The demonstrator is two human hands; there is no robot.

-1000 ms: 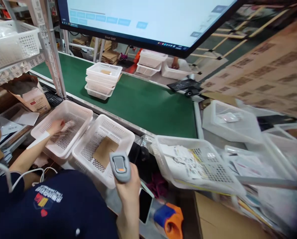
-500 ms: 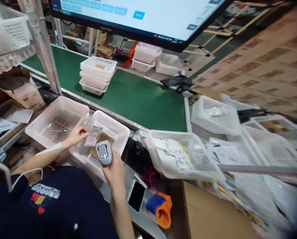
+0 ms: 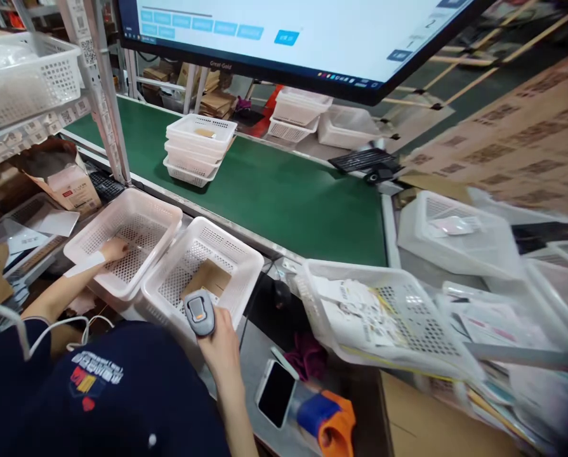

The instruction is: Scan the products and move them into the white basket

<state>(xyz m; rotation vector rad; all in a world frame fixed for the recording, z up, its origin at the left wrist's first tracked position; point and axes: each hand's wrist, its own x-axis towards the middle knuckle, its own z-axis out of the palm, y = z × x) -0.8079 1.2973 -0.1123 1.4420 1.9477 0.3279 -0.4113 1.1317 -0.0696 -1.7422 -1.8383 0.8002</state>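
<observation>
My right hand (image 3: pixel 221 336) grips a grey handheld barcode scanner (image 3: pixel 200 312) above the near part of the right white basket (image 3: pixel 250 266). A brown cardboard piece (image 3: pixel 212 277) lies in that basket, with a bit of something white showing beside the scanner. My left hand (image 3: pixel 115 249) is down inside the left white basket (image 3: pixel 169 212), its fingers curled near the perforated floor. Whatever those fingers hold, if anything, is hidden. A white band (image 3: pixel 84 263) wraps the left wrist.
Beyond the baskets runs a green conveyor belt (image 3: pixel 284 203) with stacked white baskets (image 3: pixel 198 149). A monitor (image 3: pixel 293 47) hangs overhead. To the right are a tilted basket of papers (image 3: pixel 355 317), a phone (image 3: pixel 277 393) and an orange-and-blue roll (image 3: pixel 329 422).
My left hand has moved left and down into the left basket. The labelled packet beside it in the right basket no longer shows there. The scanner stays over the right basket; the view has shifted.
</observation>
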